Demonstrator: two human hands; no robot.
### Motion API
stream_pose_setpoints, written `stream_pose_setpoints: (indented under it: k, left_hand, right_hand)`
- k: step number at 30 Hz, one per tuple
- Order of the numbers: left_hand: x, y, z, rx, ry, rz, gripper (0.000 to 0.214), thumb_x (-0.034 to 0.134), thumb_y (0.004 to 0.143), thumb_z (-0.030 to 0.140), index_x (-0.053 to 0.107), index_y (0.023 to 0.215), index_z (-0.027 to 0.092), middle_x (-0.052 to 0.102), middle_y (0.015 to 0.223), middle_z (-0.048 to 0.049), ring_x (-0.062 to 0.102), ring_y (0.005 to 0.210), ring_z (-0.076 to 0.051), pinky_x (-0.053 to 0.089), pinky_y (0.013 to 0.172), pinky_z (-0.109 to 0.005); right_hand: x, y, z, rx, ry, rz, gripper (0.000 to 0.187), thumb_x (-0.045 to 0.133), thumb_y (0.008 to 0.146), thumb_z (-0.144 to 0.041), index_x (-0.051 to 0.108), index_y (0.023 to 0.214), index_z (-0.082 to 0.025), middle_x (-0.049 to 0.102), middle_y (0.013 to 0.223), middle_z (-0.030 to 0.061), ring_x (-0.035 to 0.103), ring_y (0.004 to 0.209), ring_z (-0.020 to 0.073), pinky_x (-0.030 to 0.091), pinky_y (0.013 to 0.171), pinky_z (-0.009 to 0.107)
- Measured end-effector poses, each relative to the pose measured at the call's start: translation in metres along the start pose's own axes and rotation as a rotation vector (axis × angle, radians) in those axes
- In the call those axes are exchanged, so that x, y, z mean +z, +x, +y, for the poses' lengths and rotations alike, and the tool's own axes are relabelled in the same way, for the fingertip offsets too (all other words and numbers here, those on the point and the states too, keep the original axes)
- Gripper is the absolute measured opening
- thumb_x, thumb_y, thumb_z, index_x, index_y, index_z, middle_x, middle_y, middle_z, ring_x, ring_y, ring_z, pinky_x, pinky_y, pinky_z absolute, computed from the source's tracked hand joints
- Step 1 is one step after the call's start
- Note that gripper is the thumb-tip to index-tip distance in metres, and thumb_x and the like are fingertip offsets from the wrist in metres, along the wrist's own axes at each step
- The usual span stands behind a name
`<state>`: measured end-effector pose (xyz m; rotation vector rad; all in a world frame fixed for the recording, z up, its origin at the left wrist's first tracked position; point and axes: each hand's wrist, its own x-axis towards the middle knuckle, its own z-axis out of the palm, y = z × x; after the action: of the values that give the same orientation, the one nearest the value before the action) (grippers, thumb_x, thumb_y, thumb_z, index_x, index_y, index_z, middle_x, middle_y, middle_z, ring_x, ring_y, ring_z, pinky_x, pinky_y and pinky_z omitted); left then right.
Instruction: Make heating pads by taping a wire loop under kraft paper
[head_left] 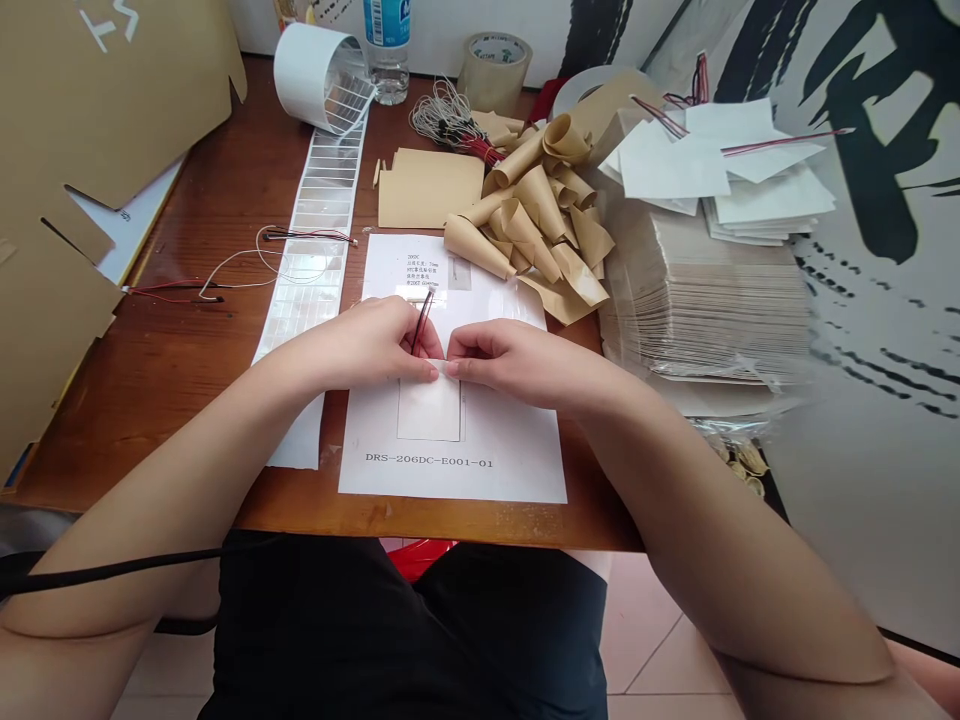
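My left hand (382,342) and my right hand (504,362) meet over a printed white sheet (517,450) on the table. Between them is a flat white rectangular pad (429,410), its top edge pinched by both thumbs and fingers. Thin red and black wires (423,318) with a small white connector rise beside my left fingers. The pad lies over the drawing on the sheet, above the line of printed text. My fingers hide the spot where the wires meet the pad.
Left of the sheet runs a label strip (319,200) from a white roll (304,75), with a loose wired lead (259,250) across it. Curled brown papers (536,205) lie behind my right hand. A stack of flat pieces (712,290) stands right; a cardboard box (112,120) stands left.
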<state>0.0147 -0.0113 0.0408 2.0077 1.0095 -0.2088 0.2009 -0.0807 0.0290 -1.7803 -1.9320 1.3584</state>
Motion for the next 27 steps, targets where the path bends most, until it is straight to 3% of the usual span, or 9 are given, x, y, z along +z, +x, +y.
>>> stream_pose_setpoints:
  k: [11, 19, 27]
  left_hand:
    - [-0.001, -0.002, 0.003, -0.001, 0.061, -0.033, 0.021, 0.07, 0.078, 0.041, 0.076, 0.084, 0.021, 0.064, 0.072, -0.0002, 0.05, 0.065, -0.014, 0.032, 0.06, -0.03]
    - [-0.003, 0.0, 0.0, 0.009, -0.024, -0.068, 0.025, 0.071, 0.075, 0.046, 0.076, 0.079, 0.022, 0.068, 0.076, -0.0009, 0.051, 0.069, -0.015, 0.033, 0.061, -0.03]
    - [-0.004, 0.0, 0.0, 0.014, -0.071, -0.081, 0.027, 0.072, 0.074, 0.046, 0.076, 0.078, 0.02, 0.071, 0.078, -0.0023, 0.057, 0.074, -0.017, 0.037, 0.065, -0.029]
  right_hand:
    - [-0.004, -0.003, -0.001, -0.013, 0.083, -0.075, 0.021, 0.058, 0.09, -0.036, 0.053, 0.075, -0.022, 0.046, 0.069, -0.0035, 0.04, 0.064, 0.0128, 0.032, 0.06, 0.028]
    - [-0.006, -0.008, -0.007, 0.029, -0.043, -0.053, 0.027, 0.068, 0.085, -0.046, 0.056, 0.08, -0.022, 0.06, 0.08, -0.0002, 0.05, 0.071, 0.0153, 0.034, 0.061, 0.029]
    - [0.005, -0.005, -0.007, -0.036, -0.123, -0.026, 0.025, 0.064, 0.086, -0.04, 0.055, 0.072, -0.022, 0.05, 0.064, -0.0026, 0.042, 0.061, 0.0131, 0.027, 0.058, 0.03]
